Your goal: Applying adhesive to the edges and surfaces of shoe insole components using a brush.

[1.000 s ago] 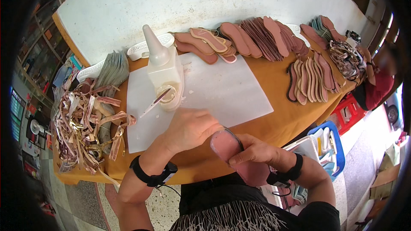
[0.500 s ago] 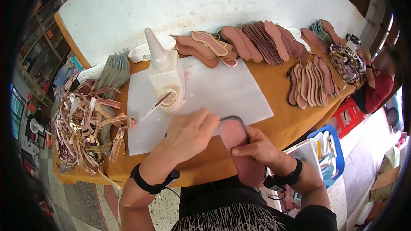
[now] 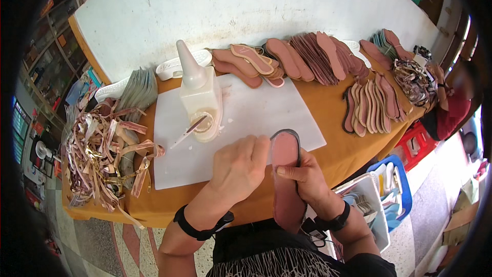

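Note:
A pink shoe insole [image 3: 288, 195], dark-edged around its upper end and right side, is held upright in front of my body. My right hand [image 3: 311, 178] grips it from the right, thumb across its face and fingers behind. My left hand [image 3: 237, 168] is closed, its fingertips against the insole's upper left edge; what they pinch is hidden. Beyond my left hand, a cream plastic bottle with a cone-shaped top [image 3: 197, 95] stands on a white sheet [image 3: 261, 102]. A thin brush [image 3: 188, 131] rests across the round opening at its base.
Tangled straps [image 3: 105, 154] are heaped at the left, beside stacked grey-green pieces [image 3: 137, 90]. Pink insoles [image 3: 312, 56] line the back, and edged ones [image 3: 370, 103] lie at the right. A white basket [image 3: 380, 225] and blue basket [image 3: 407, 190] stand below. Another person [image 3: 453, 105] sits far right.
The insole has turned more upright and moved slightly, still in my right hand. My left hand has shifted right and a little lower, staying at the insole's upper left edge.

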The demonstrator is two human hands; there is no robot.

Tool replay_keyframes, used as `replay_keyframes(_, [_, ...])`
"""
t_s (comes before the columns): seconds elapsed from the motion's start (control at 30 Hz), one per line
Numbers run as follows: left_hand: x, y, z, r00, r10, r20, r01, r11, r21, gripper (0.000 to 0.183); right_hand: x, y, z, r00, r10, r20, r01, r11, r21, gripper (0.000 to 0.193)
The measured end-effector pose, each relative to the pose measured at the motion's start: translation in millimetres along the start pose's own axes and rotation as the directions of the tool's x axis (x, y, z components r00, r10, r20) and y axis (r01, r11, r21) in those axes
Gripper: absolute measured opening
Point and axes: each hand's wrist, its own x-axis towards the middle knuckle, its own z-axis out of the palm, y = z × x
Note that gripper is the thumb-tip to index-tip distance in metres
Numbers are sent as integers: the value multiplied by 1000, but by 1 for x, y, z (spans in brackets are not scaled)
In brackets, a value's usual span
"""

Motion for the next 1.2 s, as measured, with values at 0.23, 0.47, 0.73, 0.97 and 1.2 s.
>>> replay_keyframes(0.23, [1, 2, 8, 992, 31, -124, -29, 999, 23, 23, 4, 5, -2, 997, -37, -73, 41, 998, 51, 28])
replay_keyframes(0.47, [0, 0, 16, 985, 108, -132, -98, 992, 80, 24, 5, 7, -1, 997, -4, -83, 15, 990, 140, 28])
replay_keyframes(0.73, [0, 7, 20, 992, 76, -99, -66, 993, 102, 26, 11, 7, 8, 983, -40, -177, 79, 971, 224, 29])
replay_keyframes(0.97, [-1, 20, 21, 998, 17, -64, -15, 999, 36, 23, 11, 0, 9, 964, -127, -235, 184, 953, 241, 24])
replay_keyframes(1.2, [-3, 28, 22, 999, -14, -51, 11, 998, -55, 27, 10, 1, 7, 955, -160, -248, 223, 941, 253, 22])
